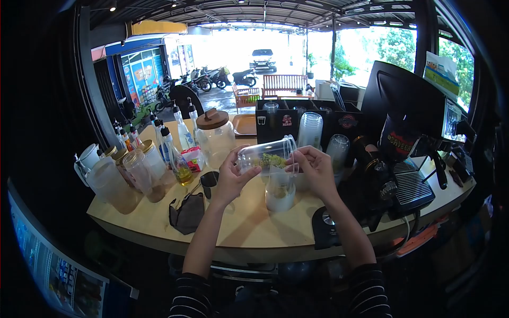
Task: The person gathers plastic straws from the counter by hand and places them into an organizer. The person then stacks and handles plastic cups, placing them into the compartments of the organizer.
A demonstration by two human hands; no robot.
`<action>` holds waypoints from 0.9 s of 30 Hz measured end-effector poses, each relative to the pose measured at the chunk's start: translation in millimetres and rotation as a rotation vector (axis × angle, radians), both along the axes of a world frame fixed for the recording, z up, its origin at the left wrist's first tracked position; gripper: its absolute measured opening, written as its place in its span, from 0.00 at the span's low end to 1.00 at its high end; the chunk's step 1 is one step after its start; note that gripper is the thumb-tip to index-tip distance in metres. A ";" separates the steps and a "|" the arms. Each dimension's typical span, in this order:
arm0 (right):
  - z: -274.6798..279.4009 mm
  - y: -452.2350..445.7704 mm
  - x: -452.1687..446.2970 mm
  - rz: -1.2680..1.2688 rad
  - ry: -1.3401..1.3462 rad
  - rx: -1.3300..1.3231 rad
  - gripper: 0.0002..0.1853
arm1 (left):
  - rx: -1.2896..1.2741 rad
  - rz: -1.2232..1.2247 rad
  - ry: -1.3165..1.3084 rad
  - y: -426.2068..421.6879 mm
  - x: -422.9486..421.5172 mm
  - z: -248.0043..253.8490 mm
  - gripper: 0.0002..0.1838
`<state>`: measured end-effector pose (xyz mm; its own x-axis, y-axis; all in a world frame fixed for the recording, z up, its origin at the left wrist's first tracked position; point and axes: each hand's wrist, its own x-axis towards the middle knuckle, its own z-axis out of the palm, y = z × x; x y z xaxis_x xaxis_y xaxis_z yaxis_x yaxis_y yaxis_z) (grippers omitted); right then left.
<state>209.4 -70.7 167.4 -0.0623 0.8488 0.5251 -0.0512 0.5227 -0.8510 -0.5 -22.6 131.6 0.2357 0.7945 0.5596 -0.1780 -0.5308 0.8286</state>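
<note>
In the head view, the left hand [232, 179] grasps a clear tub [252, 156] over the cup [280, 201], the right hand [317, 168] pinching its rim; green bits [271, 160] seemingly stay undispensed inside, while the cup already holds something white.

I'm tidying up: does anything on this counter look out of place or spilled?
Perhaps the crumpled dark cloth and apparent sunglasses, lying loose near the pump bottles: they look like personal items among drink supplies. No spill stands out.

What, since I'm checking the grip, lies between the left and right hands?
In the head view, a clear plastic container lies between the left hand and the right hand, with green bits showing through it.
</note>
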 end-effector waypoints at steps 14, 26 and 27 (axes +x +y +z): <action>7.5 -1.1 6.7 0.020 -0.032 -0.043 0.13 | 0.003 -0.047 -0.108 -0.7 8.0 -2.1 0.31; -6.1 11.2 -5.1 0.141 0.141 -0.114 0.13 | -0.155 -0.022 -0.454 9.8 30.2 -3.5 0.27; -10.3 14.0 -7.4 0.201 0.195 -0.129 0.13 | -0.152 -0.026 -0.456 10.9 31.6 -2.3 0.27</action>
